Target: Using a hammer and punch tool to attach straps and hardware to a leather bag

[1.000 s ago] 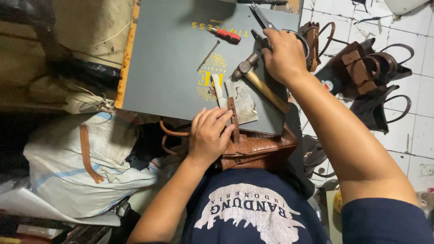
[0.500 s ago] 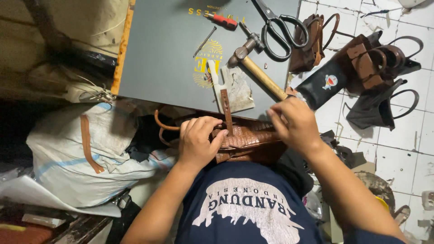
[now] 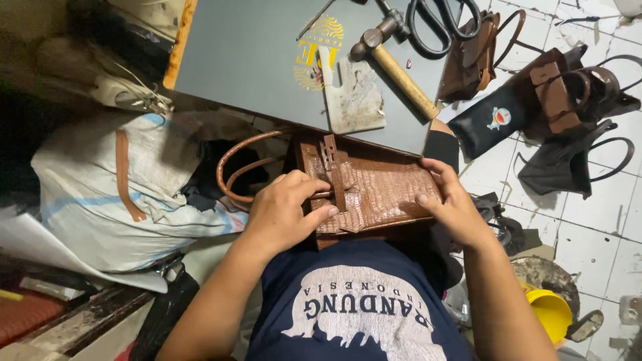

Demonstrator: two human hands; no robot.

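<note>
Two bare hands are working on a brown handbag (image 3: 374,194) that is lying across the person's lap, just below the near edge of a grey board (image 3: 254,60). Largest in view, a white sack (image 3: 100,194) with a brown strip is slumping at the left, beside the bag's curved brown handles (image 3: 234,167), which are arching out toward it. On the grey board a wooden-handled hammer (image 3: 394,63) is lying aslant, its head just beside a pair of black-handled scissors (image 3: 441,23) at the top edge, and a worn pale slab (image 3: 354,97) is resting just left of the hammer's handle. Several dark brown and black bags (image 3: 562,107) are lying in a heap on the white tiled floor (image 3: 602,220) at the right, well apart from the lap. A yellow bowl-like thing (image 3: 552,311) is sitting at the lower right, near the right forearm. The left hand (image 3: 284,214) is resting on the bag's textured front, its fingers curling and pinching at the narrow vertical strap (image 3: 334,177) near the middle. The right hand (image 3: 451,204) is gripping the bag's right end, thumb pressing on the front face and fingers wrapping around the edge.
</note>
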